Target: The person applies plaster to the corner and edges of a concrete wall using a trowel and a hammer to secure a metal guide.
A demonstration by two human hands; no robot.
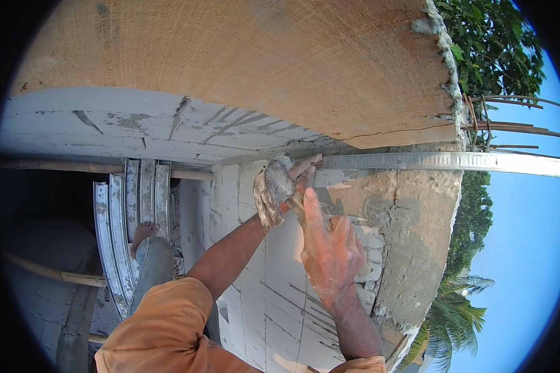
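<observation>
My left hand [279, 185], in a plaster-caked glove, grips the near end of a long metal straightedge [442, 161]. The straightedge lies along the joint between the wall and the brown slab overhead [242, 56] and runs off to the right. My right hand [331, 250], dusty with mortar, is just below it with the thumb raised. It is closed around a small tool with a wooden handle [297, 209], whose working end is hidden between the hands. Both hands are against the grey, roughly plastered wall corner [404, 224].
Below left, my bare foot [144, 231] stands on curved metal planks [123, 217] carried by bamboo poles [62, 166]. Rusty rebar [510, 102] sticks out past the slab edge at the right. Beyond the corner are open sky, trees and a palm [454, 317].
</observation>
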